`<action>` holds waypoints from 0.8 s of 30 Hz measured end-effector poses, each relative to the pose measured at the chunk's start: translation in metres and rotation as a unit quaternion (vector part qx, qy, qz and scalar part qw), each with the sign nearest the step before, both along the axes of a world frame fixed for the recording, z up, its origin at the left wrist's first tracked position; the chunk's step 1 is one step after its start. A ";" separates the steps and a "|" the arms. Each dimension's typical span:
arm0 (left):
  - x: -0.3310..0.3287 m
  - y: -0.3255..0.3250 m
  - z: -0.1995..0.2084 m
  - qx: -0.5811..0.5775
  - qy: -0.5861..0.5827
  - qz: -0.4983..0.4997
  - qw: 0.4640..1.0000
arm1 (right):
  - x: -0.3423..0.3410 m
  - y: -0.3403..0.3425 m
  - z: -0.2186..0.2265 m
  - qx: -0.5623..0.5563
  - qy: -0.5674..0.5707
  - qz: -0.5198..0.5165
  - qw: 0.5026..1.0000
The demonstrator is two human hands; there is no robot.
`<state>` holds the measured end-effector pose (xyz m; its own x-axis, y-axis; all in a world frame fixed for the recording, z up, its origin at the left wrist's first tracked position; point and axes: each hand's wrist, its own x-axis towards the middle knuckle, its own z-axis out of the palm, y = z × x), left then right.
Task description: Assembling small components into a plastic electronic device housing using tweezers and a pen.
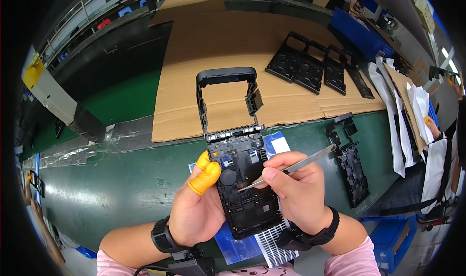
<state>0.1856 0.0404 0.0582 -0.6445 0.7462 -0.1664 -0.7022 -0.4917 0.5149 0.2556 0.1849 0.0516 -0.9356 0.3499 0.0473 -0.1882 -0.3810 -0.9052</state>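
Note:
My left hand (pixel 198 203), with yellow finger cots on thumb and a finger, grips a black plastic housing (pixel 252 214) by its left edge. The housing has an open frame loop at its far end. In my right hand (pixel 298 188) a pair of metal tweezers (pixel 306 162) is pinched, its tips over the housing's middle. Whether the tips hold anything is too small to tell. Beneath the housing lie a sheet of small white labels (pixel 275 247) and a blue plastic sheet (pixel 237 249), partly hidden by it.
Several similar black housings (pixel 296 67) lie on brown cardboard (pixel 182 101) at the far side. Another black housing (pixel 353 171) rests on the green table (pixel 126 188) to the right. White sheets (pixel 388 111) stand at the right edge. Other people (pixel 432 128) are at the sides.

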 end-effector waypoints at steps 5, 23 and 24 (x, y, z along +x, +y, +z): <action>0.002 0.000 0.002 -0.020 0.007 0.004 1.000 | 0.001 -0.001 0.000 0.017 0.002 0.002 1.000; 0.001 0.001 0.001 -0.058 0.041 0.001 0.998 | 0.000 -0.001 0.000 0.034 0.004 0.001 0.999; 0.002 0.001 0.001 -0.061 0.043 0.001 0.997 | 0.000 -0.001 0.000 0.035 0.004 0.000 0.999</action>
